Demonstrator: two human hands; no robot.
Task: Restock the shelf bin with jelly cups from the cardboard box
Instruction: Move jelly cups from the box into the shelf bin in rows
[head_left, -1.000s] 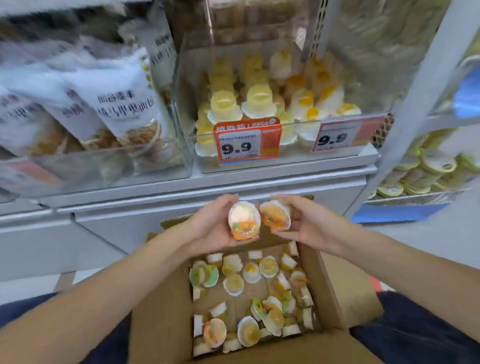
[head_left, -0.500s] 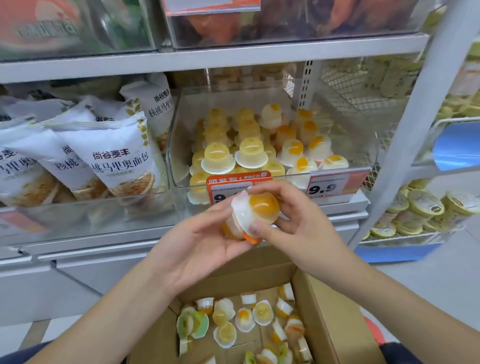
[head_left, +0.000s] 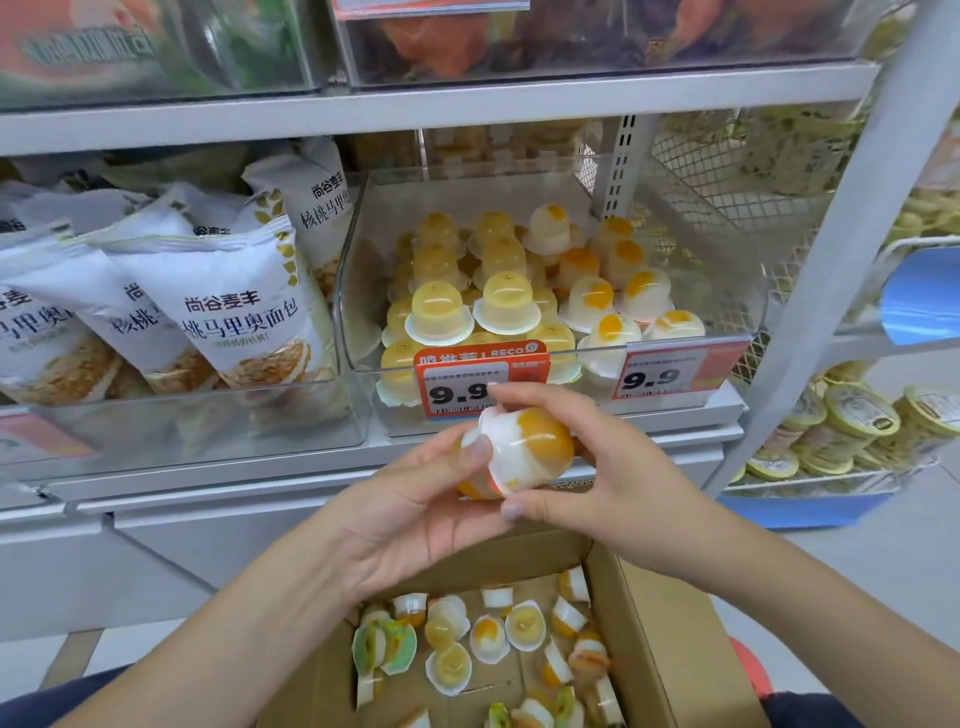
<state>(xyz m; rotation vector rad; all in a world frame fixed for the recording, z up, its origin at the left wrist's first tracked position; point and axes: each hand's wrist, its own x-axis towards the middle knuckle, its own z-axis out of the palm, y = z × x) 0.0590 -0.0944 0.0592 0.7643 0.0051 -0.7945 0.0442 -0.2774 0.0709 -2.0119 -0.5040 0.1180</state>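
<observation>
- Now two cups (head_left: 511, 452), stacked to go in together, sit just below the bin (head_left: 550, 364), above the box (head_left: 675, 649).
- Right hand (head_left: 597, 483) pinches the top cup; left hand (head_left: 415, 514) curls round the lower one.
- Bread bags (head_left: 228, 312) stand left of the bin.

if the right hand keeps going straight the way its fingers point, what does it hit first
Probably the left hand: the right hand points leftward across the jelly cups both hold. Depth is unclear.

Glossy plastic jelly cup (head_left: 524, 452), clear plastic bin (head_left: 727, 291), matt cardboard box (head_left: 670, 639).
</observation>
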